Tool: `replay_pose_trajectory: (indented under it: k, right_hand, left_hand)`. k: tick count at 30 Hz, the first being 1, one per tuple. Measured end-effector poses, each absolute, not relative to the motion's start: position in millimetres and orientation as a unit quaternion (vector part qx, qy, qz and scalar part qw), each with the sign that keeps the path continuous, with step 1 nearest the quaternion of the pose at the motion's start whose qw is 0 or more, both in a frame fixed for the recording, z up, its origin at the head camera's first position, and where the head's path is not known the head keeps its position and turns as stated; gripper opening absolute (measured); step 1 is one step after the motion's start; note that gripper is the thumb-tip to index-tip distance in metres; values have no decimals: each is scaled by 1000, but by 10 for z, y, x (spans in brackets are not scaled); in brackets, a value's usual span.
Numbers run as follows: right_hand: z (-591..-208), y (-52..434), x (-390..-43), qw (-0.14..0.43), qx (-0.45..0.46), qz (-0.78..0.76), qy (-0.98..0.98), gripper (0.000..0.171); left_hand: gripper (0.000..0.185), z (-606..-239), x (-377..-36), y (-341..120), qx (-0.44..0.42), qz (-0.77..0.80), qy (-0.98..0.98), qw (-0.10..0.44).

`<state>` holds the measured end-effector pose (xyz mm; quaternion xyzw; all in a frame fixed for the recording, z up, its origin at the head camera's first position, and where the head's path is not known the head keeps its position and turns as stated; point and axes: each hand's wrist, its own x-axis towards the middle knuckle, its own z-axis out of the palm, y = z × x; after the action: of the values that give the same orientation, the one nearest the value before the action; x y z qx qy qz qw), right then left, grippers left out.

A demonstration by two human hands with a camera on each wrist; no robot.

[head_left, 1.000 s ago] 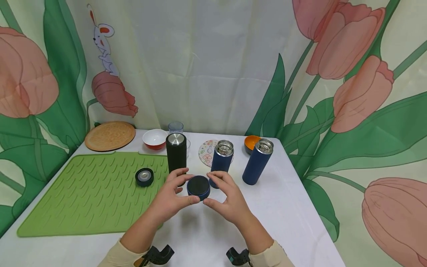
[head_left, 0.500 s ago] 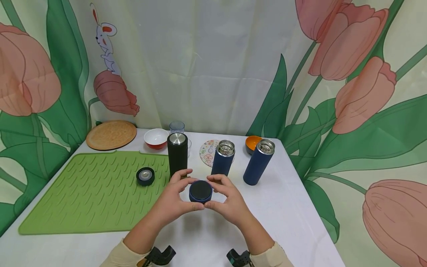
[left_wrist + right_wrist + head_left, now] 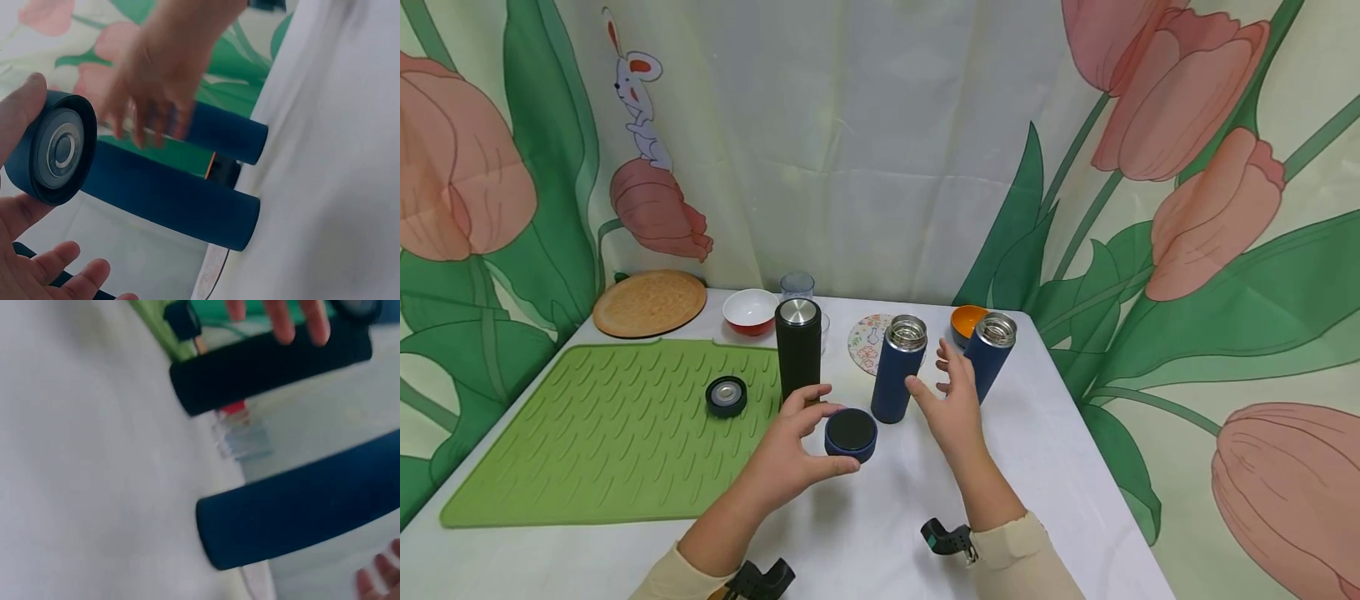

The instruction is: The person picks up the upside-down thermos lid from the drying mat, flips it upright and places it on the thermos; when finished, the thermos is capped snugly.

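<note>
2 hands: our left hand point(image 3: 790, 454) clamps the round navy-blue lid point(image 3: 851, 434); right fingers point(image 3: 942, 371) spread apart, nearest the upright, open navy-blue steel flask point(image 3: 897, 370) just left.

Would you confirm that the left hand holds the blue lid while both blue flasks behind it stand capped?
Not quite: the left hand does hold the blue lid, but both blue flasks stand open, steel mouths bare, as the head view shows.

right hand point(image 3: 156, 94) blurred, orange bowl point(image 3: 964, 318) half hidden
</note>
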<state>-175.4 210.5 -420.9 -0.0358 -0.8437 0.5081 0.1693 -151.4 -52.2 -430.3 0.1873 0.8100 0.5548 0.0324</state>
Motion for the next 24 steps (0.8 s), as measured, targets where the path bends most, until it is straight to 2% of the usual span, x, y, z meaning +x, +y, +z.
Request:
replay_pose_trajectory:
  k: [3, 5, 8, 14, 19, 24]
  right_hand:
    - [-4277, 2152, -1941, 87, -58, 482, -870, 99]
    - [-4323, 2177, -2024, 57, -62, 476, -876, 105]
    - [-4367, 2193, -2089, 43, -71, 482, -872, 108]
    - [-4408, 2181, -2145, 38, -70, 495, -865, 98]
    - [-4443, 2104, -2161, 78, -86, 497, -860, 87]
    - [-4513, 1968, -2189, 105, -100, 494, -857, 87]
  left_hand:
    - [66, -4307, -1503, -512, 190, 556, 809, 33]
    - [64, -4307, -1496, -499, 193, 557, 807, 33]
    - [63, -4306, -1481, -472, 189, 561, 805, 38]
    - [62, -4322, -1473, -373, 180, 557, 810, 40]
    - [65, -4342, -1493, -283, 191, 548, 814, 21]
    - [70, -4290, -1559, -186, 191, 569, 800, -17]
